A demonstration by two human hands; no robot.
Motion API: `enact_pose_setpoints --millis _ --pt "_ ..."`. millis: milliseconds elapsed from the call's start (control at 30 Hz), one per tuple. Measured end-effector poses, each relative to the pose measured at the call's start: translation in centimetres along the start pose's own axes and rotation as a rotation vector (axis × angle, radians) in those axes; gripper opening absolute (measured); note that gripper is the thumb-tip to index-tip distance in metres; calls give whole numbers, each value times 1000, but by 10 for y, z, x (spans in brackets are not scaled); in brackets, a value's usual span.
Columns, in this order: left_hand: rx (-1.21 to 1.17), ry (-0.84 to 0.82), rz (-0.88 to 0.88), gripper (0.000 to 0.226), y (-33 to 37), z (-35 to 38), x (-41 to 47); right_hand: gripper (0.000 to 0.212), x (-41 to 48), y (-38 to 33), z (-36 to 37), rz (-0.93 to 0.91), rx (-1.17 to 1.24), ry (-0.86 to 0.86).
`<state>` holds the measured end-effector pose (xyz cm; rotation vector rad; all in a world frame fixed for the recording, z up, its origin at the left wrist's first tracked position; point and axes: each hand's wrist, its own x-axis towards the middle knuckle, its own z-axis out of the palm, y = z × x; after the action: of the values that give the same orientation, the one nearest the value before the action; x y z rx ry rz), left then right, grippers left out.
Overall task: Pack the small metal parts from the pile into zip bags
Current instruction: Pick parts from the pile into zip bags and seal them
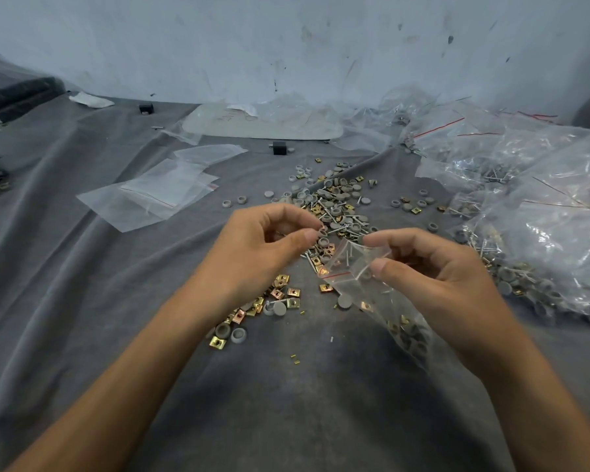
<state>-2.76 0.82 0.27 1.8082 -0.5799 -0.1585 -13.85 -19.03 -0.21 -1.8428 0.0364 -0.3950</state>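
My right hand (pixel 433 277) pinches the open mouth of a small clear zip bag (pixel 365 281) with a red seal line; grey caps and brass clips lie in the bag's lower end (pixel 411 338). My left hand (pixel 263 250) hovers just left of the bag's mouth, thumb and fingertips pinched on a small part (pixel 322 231) too small to identify. Beyond both hands spreads the pile (pixel 334 206) of grey round caps, brass square clips and thin screws. A smaller cluster of brass clips and caps (pixel 252 311) lies under my left wrist.
Empty zip bags (pixel 150 195) lie flat at the left on the grey cloth. Filled bags (pixel 542 206) heap up along the right side. A pale flat board (pixel 263 122) and two small black blocks (pixel 279 148) sit near the back wall.
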Motion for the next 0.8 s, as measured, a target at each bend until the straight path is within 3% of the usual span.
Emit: enact_pose_setpoints --millis 100,200,300,400,567,800 --pt "529 -44 90 6 -11 -8 0 27 0 1 1 0 3 -6" --pt "765 -242 92 7 -19 -5 -3 27 0 1 3 3 6 -4" --pt "952 -339 139 18 -29 2 -4 27 0 0 3 12 8 -1" --pt "976 -341 139 20 -34 4 -4 28 0 -1 2 12 0 0" --pt "881 -325 106 1 -35 3 -4 30 -1 -4 1 9 1 2" --pt "768 -233 91 4 -35 -2 -5 26 -1 -4 1 23 18 7"
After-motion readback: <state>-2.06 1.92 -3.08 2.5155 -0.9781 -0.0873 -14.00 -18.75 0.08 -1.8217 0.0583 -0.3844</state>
